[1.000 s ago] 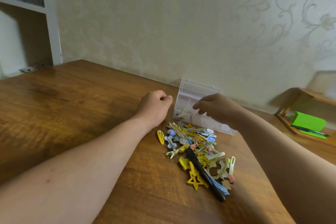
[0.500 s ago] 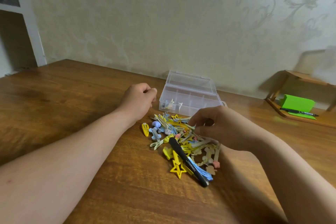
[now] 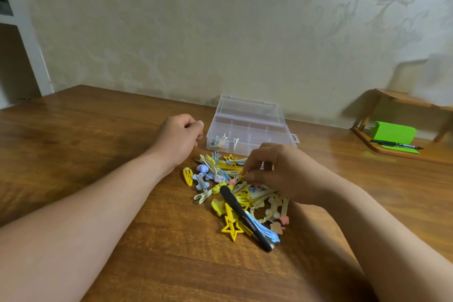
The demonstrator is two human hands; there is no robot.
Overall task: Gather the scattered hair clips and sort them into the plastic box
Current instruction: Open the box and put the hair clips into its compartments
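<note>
Clip pile [image 3: 235, 193] partly out of sight beneath right hand [image 3: 286, 174].

One head view, wide-angle; I'm looking from above the tabletop's [image 3: 85, 144] near edge, forward and down toward its far edge and the wall [image 3: 196, 32]; close range, left hand [image 3: 179, 138] and right hand [image 3: 282, 174] mid-frame; hair clips [image 3: 219, 178] centred, plastic box [image 3: 247, 130] just behind, near the far edge.

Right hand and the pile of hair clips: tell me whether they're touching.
Touching. The head view shows the right hand on the pile of hair clips, with its fingertips pinching a yellow clip there.
</note>
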